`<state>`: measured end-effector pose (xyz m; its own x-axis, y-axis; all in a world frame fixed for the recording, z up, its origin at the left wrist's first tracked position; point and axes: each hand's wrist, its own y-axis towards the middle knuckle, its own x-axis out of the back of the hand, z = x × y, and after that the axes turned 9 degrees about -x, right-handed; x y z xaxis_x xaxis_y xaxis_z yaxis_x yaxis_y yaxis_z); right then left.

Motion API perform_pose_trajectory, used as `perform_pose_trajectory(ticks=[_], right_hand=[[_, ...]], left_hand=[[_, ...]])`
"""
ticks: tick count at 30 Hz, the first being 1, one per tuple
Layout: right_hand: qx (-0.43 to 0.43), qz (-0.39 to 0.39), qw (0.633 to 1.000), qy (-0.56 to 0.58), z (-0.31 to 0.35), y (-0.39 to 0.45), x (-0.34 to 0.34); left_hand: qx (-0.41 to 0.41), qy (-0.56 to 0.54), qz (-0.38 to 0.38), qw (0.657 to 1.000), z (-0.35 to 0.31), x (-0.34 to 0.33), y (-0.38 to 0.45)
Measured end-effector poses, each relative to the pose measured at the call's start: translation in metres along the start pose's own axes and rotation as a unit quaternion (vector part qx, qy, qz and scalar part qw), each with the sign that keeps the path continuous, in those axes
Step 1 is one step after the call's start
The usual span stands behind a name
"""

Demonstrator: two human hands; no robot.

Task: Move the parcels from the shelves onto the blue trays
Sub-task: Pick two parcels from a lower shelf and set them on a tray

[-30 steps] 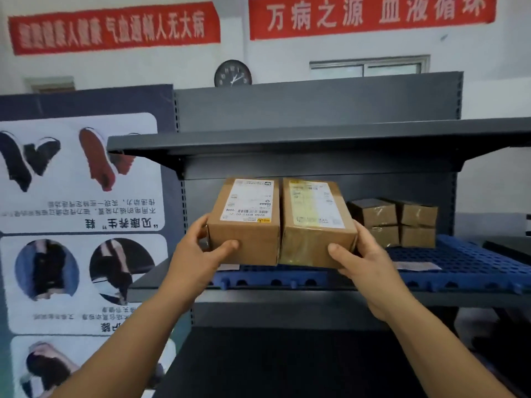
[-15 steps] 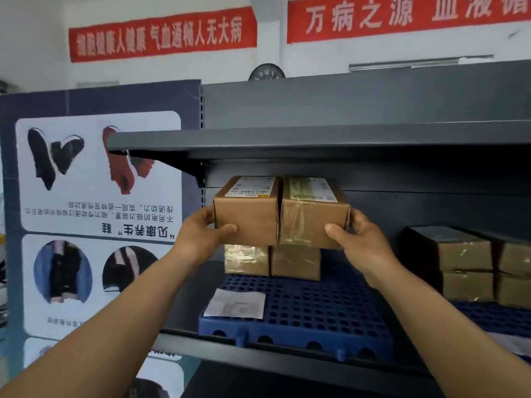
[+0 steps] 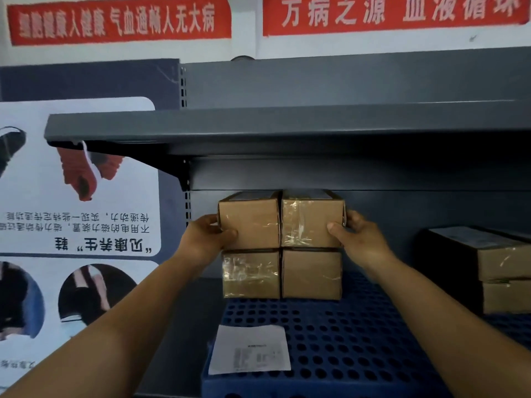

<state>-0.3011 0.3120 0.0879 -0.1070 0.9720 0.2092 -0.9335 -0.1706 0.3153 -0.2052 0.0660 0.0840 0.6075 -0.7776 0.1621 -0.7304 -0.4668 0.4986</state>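
While the left hand (image 3: 205,238) curls its grip round the outer side of the upper left parcel (image 3: 249,222), the right hand (image 3: 355,239) does likewise on the upper right parcel (image 3: 311,221). Both parcels sit side by side, touching, on top of two lower parcels (image 3: 281,274) that rest on the blue tray (image 3: 359,349) under the grey shelf (image 3: 287,124). Near the tray's front left lies a paper slip (image 3: 250,349); more parcels (image 3: 500,271) stand stacked at the right.
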Motion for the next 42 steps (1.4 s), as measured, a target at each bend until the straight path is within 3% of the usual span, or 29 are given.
perform_pose_trajectory(ticks=[9,17,27,32,37,42], right_hand=[[0.008,-0.012,0.999,-0.040,-0.011,-0.001,0.000],[0.001,-0.010,0.991,-0.135,-0.003,-0.005,0.000],[-0.077,0.043,0.991,-0.101,-0.001,-0.028,0.004],[-0.065,0.060,0.990,-0.112,-0.002,-0.058,0.012],[-0.025,0.076,0.986,-0.143,-0.014,-0.099,0.022],[-0.052,0.058,0.980,-0.185,-0.032,-0.147,0.042]], left_hand=[[-0.003,-0.024,0.041,0.999,0.012,0.004,0.008],[-0.036,0.107,0.040,0.993,0.008,-0.001,0.006],[0.024,0.201,0.040,0.978,-0.008,-0.013,-0.028],[-0.023,0.230,-0.004,0.973,-0.034,-0.032,-0.076],[-0.051,0.225,0.076,0.970,-0.053,-0.068,-0.136],[-0.076,0.228,0.142,0.960,-0.057,-0.090,-0.189]])
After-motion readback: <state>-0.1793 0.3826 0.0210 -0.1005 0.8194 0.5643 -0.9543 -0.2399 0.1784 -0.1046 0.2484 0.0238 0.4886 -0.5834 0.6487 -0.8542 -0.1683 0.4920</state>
